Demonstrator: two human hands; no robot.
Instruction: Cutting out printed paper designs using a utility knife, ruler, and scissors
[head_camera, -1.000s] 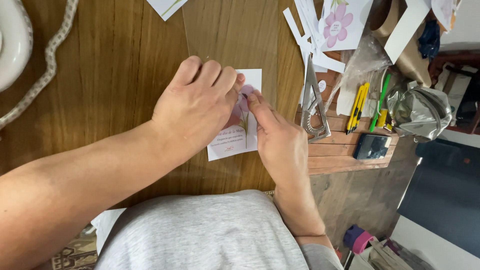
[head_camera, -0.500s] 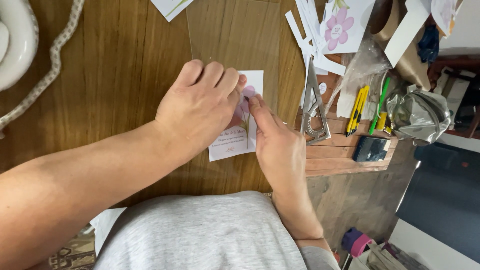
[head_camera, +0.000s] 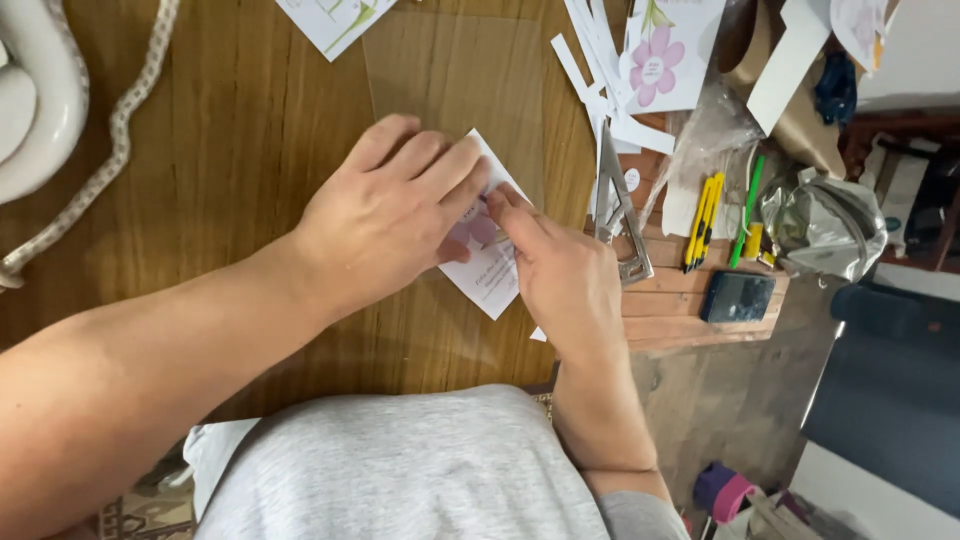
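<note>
Since the earlier frames little has shifted: both hands keep their places on the small white card (head_camera: 492, 275), which has turned only a touch on the wooden table (head_camera: 230, 150), while the view has nudged slightly. That card, printed with a pale purple flower, lies at the middle of the table beneath a clear plastic sheet (head_camera: 455, 70) whose glossy edge shows toward twelve o'clock. Pressing flat from nine o'clock, the left hand (head_camera: 385, 215) has its fingers spread over the card's upper half, clamped on nothing. Coming in from five o'clock, the right hand (head_camera: 565, 285) has its forefinger laid along the card's right edge; whether it pinches that edge cannot be told. By the look of it the card is already cut and printed, and the smoothing or lining up under the sheet is under way rather than finished. Off at two o'clock lie paper offcuts (head_camera: 585, 60), a second flower card (head_camera: 665, 55), a metal set square (head_camera: 620, 220), yellow cutters (head_camera: 703, 208) and a green pen (head_camera: 747, 205).
</note>
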